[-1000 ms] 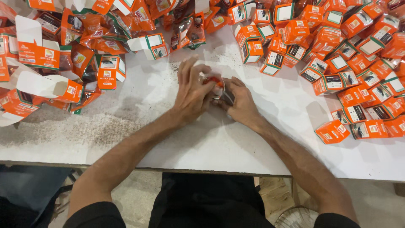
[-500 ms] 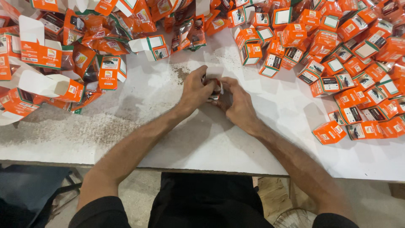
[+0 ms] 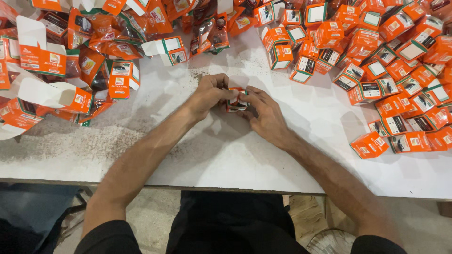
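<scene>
My two arms reach out over the white table (image 3: 226, 160), and both hands meet in the middle of it. My left hand (image 3: 209, 96) and my right hand (image 3: 266, 113) are both pinched tight on one small orange box (image 3: 235, 99), which sits low between my fingertips, just above the table. I think I am closing this box up, and the next bit needs a careful push on its flap so it tucks in flat. A moment ago my hands hid the box more; now they have opened out a little and its orange side shows. Farther off, closed boxes (image 3: 400, 84) lie piled on my right, and open boxes and packets (image 3: 94, 56) on my left.
</scene>
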